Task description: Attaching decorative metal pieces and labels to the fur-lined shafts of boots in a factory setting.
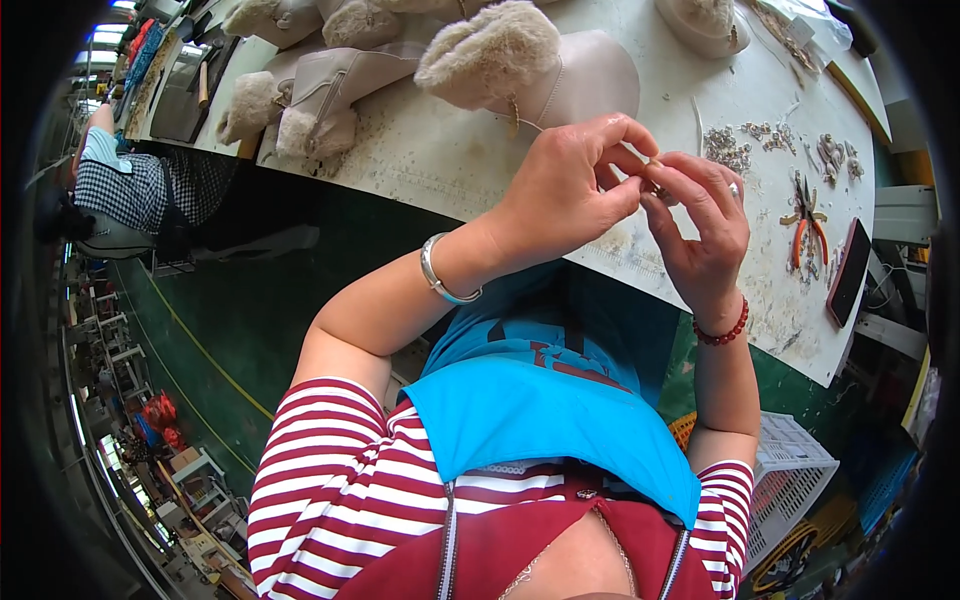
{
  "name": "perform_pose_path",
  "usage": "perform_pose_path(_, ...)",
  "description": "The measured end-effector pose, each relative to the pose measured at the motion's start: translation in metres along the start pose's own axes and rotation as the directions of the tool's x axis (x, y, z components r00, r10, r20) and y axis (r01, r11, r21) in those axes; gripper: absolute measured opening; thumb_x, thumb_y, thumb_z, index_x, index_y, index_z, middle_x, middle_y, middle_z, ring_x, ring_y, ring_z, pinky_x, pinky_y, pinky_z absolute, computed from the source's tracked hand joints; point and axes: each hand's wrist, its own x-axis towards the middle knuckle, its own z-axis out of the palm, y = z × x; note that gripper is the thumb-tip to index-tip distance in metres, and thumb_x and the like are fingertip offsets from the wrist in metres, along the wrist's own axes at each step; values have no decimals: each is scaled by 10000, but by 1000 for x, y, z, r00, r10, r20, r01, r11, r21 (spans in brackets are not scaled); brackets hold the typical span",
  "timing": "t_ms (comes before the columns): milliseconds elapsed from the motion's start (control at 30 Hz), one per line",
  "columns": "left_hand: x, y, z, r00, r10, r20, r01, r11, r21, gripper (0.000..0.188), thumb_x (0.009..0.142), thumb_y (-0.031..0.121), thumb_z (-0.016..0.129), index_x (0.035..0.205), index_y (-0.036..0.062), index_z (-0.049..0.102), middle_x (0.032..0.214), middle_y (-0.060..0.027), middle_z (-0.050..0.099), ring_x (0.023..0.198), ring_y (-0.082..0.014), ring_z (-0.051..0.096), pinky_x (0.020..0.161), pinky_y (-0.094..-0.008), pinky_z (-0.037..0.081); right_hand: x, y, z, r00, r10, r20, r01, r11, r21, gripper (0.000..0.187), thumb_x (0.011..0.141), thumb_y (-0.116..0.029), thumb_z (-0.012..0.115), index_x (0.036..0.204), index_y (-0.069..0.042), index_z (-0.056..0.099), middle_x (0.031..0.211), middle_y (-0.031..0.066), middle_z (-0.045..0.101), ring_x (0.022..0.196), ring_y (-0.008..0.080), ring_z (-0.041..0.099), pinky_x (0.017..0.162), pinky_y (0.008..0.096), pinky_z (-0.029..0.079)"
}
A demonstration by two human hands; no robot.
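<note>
My left hand [575, 185] and my right hand [705, 220] meet above the near edge of the white table [440, 180]. Their fingertips pinch a small shiny metal piece [661, 194], mostly covered by the fingers, so its exact kind is unclear. Just beyond my left hand lies a beige boot [595, 75] with a fluffy fur cuff [490, 55]. A small metallic trim and a thin pale cord show beside the cuff. To the right of my right hand lies a pile of small metal fittings [727, 150].
Orange-handled pliers [808, 225] and a dark phone [849, 272] lie on the right of the table. More fur-lined boots [345, 85] crowd its far left, with another boot [705, 22] at the back. A white plastic crate [795, 480] stands below right. Another person [130, 200] is at far left.
</note>
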Motion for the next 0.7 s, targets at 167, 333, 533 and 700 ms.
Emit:
perform_pose_path(167, -7, -4, -6, 999, -38, -34, 38, 999, 16, 314, 873, -58, 651, 1177, -7, 593, 963, -102, 732, 878, -115, 703, 732, -233, 576, 2, 1, 8, 999, -35, 10, 36, 998, -47, 234, 799, -85, 782, 1026, -79, 723, 961, 48, 701, 889, 216, 654, 851, 361, 431)
perform_pose_path(333, -23, -13, -10, 987, -123, -108, 114, 990, -87, 304, 878, -65, 644, 1174, -10, 602, 967, -98, 732, 893, -124, 701, 773, -246, 584, 3, -8, 19, 987, -142, 71, 155, 960, -234, 240, 792, -91, 775, 1024, -106, 716, 905, 20, 672, 845, 186, 643, 865, 371, 411)
perform_pose_path(533, -37, -19, -42, 944, 288, -163, -183, 864, 469, 325, 836, -25, 687, 1155, 15, 641, 1017, -96, 704, 775, -120, 681, 644, -208, 513, 25, -6, 50, 994, -89, 58, 94, 991, -90, 136, 826, -88, 742, 957, -100, 707, 873, 25, 684, 815, 197, 642, 819, 353, 417)
perform_pose_path(700, -23, -18, -89, 800, 480, -360, -39, 640, 767, 452, 782, 129, 739, 1208, 47, 614, 989, -143, 682, 683, -264, 647, 721, -346, 550, 48, -1, 80, 999, 37, -11, -36, 998, 53, 37, 863, -113, 714, 899, -104, 718, 849, 31, 696, 784, 221, 625, 783, 343, 425)
